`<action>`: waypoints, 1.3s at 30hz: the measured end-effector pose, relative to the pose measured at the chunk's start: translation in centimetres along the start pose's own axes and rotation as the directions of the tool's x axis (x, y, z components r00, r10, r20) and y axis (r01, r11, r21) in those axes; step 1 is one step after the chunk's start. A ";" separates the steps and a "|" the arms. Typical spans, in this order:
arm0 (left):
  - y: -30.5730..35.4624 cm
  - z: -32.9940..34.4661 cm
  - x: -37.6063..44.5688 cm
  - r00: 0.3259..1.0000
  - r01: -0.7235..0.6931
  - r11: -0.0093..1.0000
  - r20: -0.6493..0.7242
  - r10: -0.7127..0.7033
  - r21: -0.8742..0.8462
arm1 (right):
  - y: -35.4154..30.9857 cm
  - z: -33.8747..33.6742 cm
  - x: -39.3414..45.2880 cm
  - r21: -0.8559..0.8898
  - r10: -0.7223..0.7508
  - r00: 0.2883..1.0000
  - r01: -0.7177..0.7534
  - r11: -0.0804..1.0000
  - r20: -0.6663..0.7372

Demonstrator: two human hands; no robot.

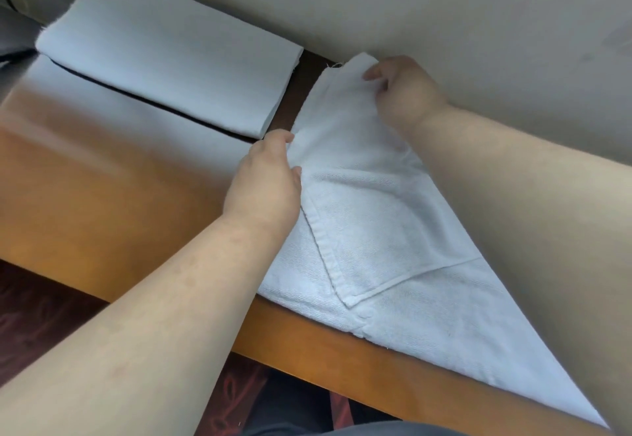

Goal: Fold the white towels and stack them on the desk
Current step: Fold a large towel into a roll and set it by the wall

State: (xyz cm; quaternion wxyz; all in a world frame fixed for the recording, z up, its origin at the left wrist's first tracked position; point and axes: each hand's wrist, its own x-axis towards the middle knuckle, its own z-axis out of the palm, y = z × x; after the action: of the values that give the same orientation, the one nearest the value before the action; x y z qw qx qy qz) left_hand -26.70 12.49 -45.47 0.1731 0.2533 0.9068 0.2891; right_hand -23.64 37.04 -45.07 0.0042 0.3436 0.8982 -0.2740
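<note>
2 bare hands work a white towel (369, 216) lying partly folded on the wooden desk (102, 175): the left hand (265, 179) pinches its near-left edge, the right hand (407, 90) pinches the far corner by the wall (444, 8). 1 folded towel (171, 66) lies well apart at the far left. The right forearm hides the towel's right side.

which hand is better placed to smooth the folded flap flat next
Left, probably. The left hand pinches the towel at its near edge beside the flap, while the right hand holds the far corner by the wall.
</note>
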 end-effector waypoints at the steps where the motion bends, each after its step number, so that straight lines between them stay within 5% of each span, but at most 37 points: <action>1: -0.1 0.2 -0.5 0.999 -0.028 0.998 -0.035 0.029 0.054 | 0.3 0.4 -0.4 -0.003 -0.022 0.998 0.022 1.000 0.054; 4: 0.0 0.9 -2.3 0.961 -0.273 0.929 0.015 0.278 0.249 | 1.4 0.9 -2.6 -0.007 -0.080 0.990 0.081 0.997 0.117; 7: -0.4 1.3 -3.9 0.795 -0.598 0.761 0.309 0.522 0.253 | 2.5 0.9 -6.1 0.022 -0.133 0.986 0.131 0.991 0.105; 10: -0.8 1.0 -4.4 0.650 -0.733 0.650 0.491 0.580 0.202 | 3.0 0.9 -11.1 0.065 -0.173 0.981 0.168 0.984 0.083; 14: 0.6 0.6 -3.8 0.543 -0.825 0.550 0.456 0.705 0.131 | 3.3 0.3 -19.6 0.067 -0.279 0.960 0.278 0.958 0.009; 15: 1.3 0.5 -3.6 0.589 -0.780 0.623 0.416 0.693 0.066 | 3.6 0.2 -21.4 0.042 -0.308 0.951 0.308 0.950 -0.005; 18: 3.7 0.5 -1.7 0.890 -0.377 0.916 0.221 0.399 -0.135 | 5.3 0.5 -24.9 -0.023 -0.306 0.933 0.307 0.951 -0.192; 20: 5.5 0.9 0.6 0.970 -0.201 0.960 0.094 0.223 -0.195 | 6.3 0.5 -25.1 0.019 -0.172 0.925 0.189 0.982 -0.340; 23: 7.9 1.3 5.5 0.991 -0.127 0.958 -0.074 0.111 -0.258 | 7.9 -0.4 -23.2 0.096 0.071 0.962 -0.047 0.994 -0.265; 27: 8.6 2.1 11.8 0.994 -0.046 0.969 -0.107 0.021 -0.241 | 10.2 -1.7 -19.4 0.127 0.220 0.960 -0.200 0.972 -0.173; 31: 7.6 2.9 14.2 0.996 0.070 0.994 0.044 -0.074 0.086 | 12.8 -4.5 -17.0 0.115 0.192 0.911 -0.160 0.980 -0.365; 33: 7.6 3.2 14.3 0.997 0.050 0.994 0.059 -0.056 0.101 | 15.5 -6.7 -15.8 0.060 0.215 0.879 -0.210 0.976 -0.426; 37: 7.5 3.7 14.4 0.996 0.017 0.986 0.088 -0.032 0.169 | 20.5 -9.8 -13.4 -0.190 0.433 0.892 -0.450 0.872 -0.127; 39: 7.1 3.9 14.5 0.996 -0.001 0.979 0.091 -0.018 0.202 | 21.2 -10.2 -12.7 -0.213 0.451 0.887 -0.461 0.862 -0.099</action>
State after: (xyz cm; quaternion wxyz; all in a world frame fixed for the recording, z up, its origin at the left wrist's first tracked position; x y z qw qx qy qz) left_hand -34.08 27.29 -46.62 0.1896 0.2788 0.9235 0.1831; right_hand 1.05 47.35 -44.27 0.0881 0.5494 0.8170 -0.1514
